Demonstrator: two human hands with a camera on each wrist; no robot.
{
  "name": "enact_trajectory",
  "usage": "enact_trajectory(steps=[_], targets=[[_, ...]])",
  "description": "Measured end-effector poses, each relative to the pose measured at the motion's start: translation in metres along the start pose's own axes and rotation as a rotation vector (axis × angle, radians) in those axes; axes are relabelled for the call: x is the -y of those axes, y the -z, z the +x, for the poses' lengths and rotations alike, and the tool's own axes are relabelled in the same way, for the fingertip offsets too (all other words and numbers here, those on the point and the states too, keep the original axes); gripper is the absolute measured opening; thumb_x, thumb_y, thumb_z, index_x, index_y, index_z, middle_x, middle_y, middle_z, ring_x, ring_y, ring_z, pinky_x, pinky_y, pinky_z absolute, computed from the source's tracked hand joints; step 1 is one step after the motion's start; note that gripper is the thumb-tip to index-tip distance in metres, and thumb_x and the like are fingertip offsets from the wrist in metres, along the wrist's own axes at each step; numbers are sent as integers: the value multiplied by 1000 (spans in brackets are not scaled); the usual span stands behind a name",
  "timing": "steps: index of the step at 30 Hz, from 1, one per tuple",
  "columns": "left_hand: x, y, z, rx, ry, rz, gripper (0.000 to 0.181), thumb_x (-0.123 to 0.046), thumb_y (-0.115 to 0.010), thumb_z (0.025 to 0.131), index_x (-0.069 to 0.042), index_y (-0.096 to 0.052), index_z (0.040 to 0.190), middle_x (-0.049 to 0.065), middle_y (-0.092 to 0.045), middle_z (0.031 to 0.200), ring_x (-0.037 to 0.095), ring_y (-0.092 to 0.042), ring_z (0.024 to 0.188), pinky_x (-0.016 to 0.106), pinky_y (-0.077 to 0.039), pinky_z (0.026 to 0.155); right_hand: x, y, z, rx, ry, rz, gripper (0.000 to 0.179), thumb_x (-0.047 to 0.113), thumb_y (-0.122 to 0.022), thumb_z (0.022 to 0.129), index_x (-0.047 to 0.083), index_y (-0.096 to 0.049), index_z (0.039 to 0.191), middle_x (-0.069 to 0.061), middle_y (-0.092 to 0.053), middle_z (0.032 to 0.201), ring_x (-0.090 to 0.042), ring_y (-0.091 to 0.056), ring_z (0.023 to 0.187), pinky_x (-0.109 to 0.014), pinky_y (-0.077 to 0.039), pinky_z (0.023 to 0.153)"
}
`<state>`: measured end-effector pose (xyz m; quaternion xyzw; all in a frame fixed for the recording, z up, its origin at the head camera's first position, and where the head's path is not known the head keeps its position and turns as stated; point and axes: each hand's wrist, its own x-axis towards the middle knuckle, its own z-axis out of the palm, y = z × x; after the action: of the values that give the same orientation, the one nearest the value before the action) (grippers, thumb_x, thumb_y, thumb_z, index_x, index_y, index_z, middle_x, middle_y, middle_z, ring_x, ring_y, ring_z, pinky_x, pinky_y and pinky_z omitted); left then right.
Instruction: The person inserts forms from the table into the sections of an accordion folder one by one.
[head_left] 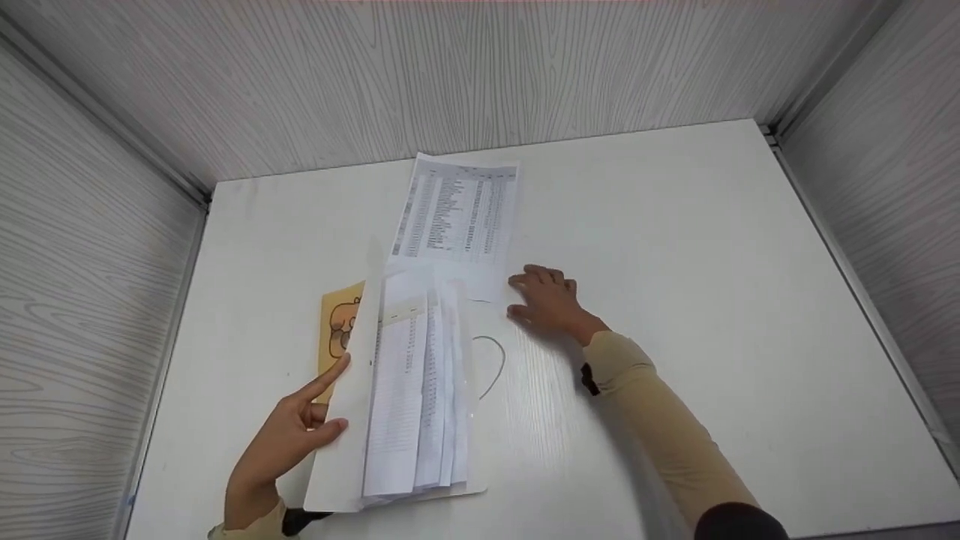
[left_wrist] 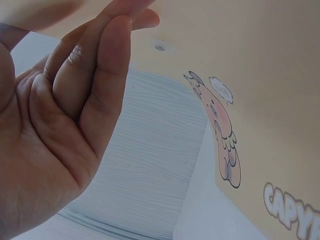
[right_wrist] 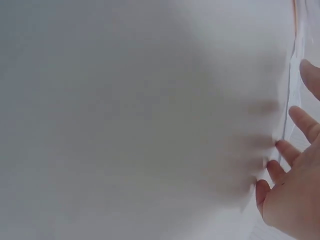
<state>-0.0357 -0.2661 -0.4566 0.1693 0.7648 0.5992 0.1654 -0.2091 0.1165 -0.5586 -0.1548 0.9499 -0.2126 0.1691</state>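
A document folder [head_left: 341, 461] stands part-open, its white inner cover raised on the left. Several printed papers [head_left: 394, 420] are fanned inside it. My left hand [head_left: 289, 435] pinches the raised cover, thumb on the white inner face and index finger stretched along it. In the left wrist view, the cover's tan outer side [left_wrist: 280, 110] carries a cartoon animal and lettering. Beyond the folder lies a printed sheet [head_left: 457, 214], its near end overlapped by the folder's papers. My right hand [head_left: 551, 300] rests fingers spread on the table beside that sheet's right edge.
A thin cord loop [head_left: 502, 356] sticks out from the folder's right side. The white table [head_left: 712, 300] is bordered by wood-grain panels [head_left: 487, 75] at the back, left and right. A yellow part with a cartoon face [head_left: 341, 326] shows behind the cover.
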Motion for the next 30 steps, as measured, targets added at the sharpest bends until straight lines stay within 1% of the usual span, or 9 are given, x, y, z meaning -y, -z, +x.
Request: enact_trajectory(steps=[3, 5, 7, 10, 12, 15, 17, 20, 30], targets=[[-1, 1, -1, 3, 14, -11, 76, 11, -59, 87, -3, -24, 152, 13, -24, 50, 13, -18, 43, 34, -20, 38, 8, -2, 9, -18, -44, 55, 62, 47, -56, 94, 23, -38, 148, -14, -18, 158, -43, -14, 141, -57, -20, 101], [-2, 1, -1, 6, 24, -17, 76, 11, -59, 87, -3, -23, 152, 8, -25, 49, 10, -19, 43, 31, -22, 38, 11, -3, 14, -33, -56, 63, 63, 47, -56, 94, 23, -36, 149, -15, -16, 158, -43, -13, 141, -58, -18, 102], [-3, 2, -2, 13, 31, -21, 76, 10, -58, 87, -3, -22, 153, 1, -30, 49, 4, -23, 43, 28, -30, 39, 13, -4, 17, -51, -65, 67, 63, 46, -55, 95, 23, -35, 150, -15, -15, 158, -42, -12, 141, -58, -17, 103], [-4, 2, -2, 23, 27, -19, 75, 10, -58, 88, -2, -22, 153, 1, -33, 49, -2, -28, 45, 23, -36, 43, 15, -5, 20, -73, -74, 71, 63, 45, -56, 94, 24, -35, 150, -15, -16, 157, -42, -12, 141, -58, -16, 104], [-4, 1, -2, 27, 17, -20, 75, 11, -58, 87, -2, -22, 152, 6, -31, 48, -2, -26, 45, 25, -33, 40, 15, -5, 19, -75, -82, 57, 63, 46, -55, 94, 25, -34, 150, -14, -16, 157, -41, -12, 141, -58, -17, 104], [-4, 1, -1, 18, 1, -6, 76, 12, -58, 87, -1, -23, 152, 13, -25, 49, 6, -19, 43, 31, -19, 36, 12, -3, 18, -71, -87, 39, 64, 47, -54, 94, 25, -34, 150, -13, -17, 157, -41, -14, 141, -58, -18, 104], [-3, 1, -1, 13, -3, -4, 76, 12, -58, 86, -2, -24, 152, 13, -24, 49, 13, -16, 42, 35, -17, 36, 8, 0, 17, -72, -90, 25, 64, 48, -55, 93, 25, -35, 150, -13, -18, 156, -40, -15, 140, -57, -19, 103], [-3, 1, 0, 10, -7, -3, 76, 13, -58, 86, -3, -24, 152, 12, -24, 49, 18, -15, 43, 36, -15, 36, -3, 7, 12, -75, -100, 19, 64, 46, -57, 92, 23, -37, 149, -14, -21, 156, -42, -18, 138, -58, -21, 102], [0, 0, -1, 32, -15, -47, 75, 13, -57, 87, -1, -22, 152, 12, -23, 50, 20, -14, 43, 37, -16, 37, -51, 25, -15, -38, -159, 31, 67, 41, -60, 91, 18, -37, 149, -16, -21, 156, -47, -14, 139, -62, -18, 102]])
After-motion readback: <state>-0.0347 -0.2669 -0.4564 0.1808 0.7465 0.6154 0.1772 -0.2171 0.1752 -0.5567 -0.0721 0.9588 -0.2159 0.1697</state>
